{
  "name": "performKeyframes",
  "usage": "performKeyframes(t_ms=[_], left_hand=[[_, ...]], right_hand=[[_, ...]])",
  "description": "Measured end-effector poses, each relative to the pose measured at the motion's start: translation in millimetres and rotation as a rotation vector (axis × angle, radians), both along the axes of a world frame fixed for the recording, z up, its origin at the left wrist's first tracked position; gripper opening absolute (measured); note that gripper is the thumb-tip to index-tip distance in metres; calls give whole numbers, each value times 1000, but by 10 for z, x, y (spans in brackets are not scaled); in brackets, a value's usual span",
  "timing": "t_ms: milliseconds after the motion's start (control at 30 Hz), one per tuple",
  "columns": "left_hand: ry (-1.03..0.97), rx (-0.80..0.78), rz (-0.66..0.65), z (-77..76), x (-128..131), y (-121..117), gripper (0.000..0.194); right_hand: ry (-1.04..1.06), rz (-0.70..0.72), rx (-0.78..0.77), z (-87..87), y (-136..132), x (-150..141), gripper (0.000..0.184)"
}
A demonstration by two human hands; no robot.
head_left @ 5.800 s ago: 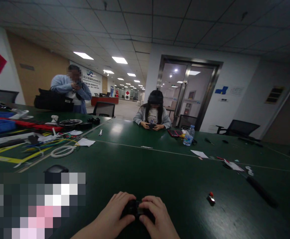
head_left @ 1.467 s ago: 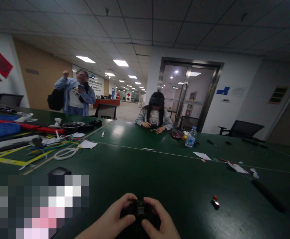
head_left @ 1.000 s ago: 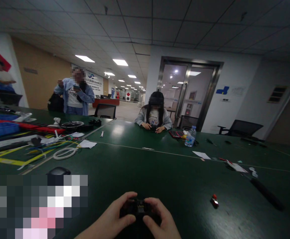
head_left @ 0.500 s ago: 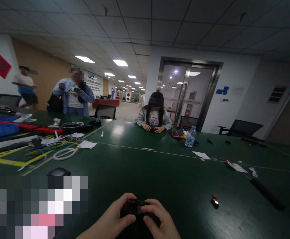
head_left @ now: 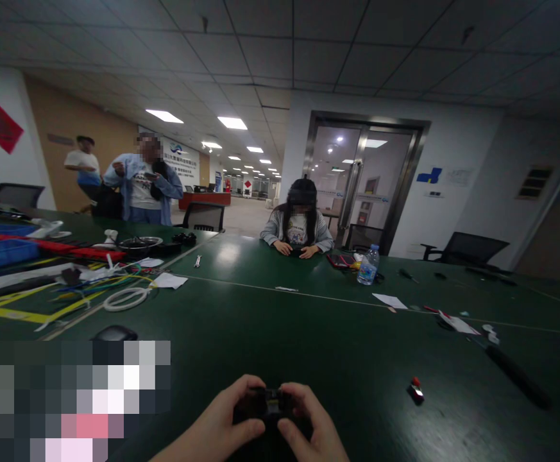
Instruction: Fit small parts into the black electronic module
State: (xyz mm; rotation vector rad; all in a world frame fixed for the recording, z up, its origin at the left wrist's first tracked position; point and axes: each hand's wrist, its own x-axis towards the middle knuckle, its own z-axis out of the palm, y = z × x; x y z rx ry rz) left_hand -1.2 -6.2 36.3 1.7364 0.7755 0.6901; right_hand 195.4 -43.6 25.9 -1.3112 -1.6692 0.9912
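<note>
At the bottom middle of the head view I grip a small black device (head_left: 269,403) with both hands over the dark green table (head_left: 280,333). My left hand (head_left: 222,423) wraps its left side, thumb pressed along the front. My right hand (head_left: 308,427) closes on the right side, fingers curled over the top. A small light square shows on the device's middle; the rest of it is hidden by my fingers.
A small red and silver part (head_left: 415,389) lies to my right, a black rod (head_left: 515,376) beyond it. A white ring (head_left: 126,298), coloured wires and blue trays crowd the left. A seated person (head_left: 297,228) works across the table near a water bottle (head_left: 367,264). Two people stand at back left.
My hands keep the black device, with only slight finger shifts. A person in a white shirt has walked right along the back left wall toward the standing person.
</note>
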Motion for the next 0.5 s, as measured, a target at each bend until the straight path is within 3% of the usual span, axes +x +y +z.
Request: performKeyframes(t_ms=[300,500], left_hand=[[-40,24,13,-44,-14,9,45],[298,236,167,1,15,-6,41]], right_hand=[[30,-17,88,-72,14,-3,38],[-114,-78,-12,-42,13,0,41]])
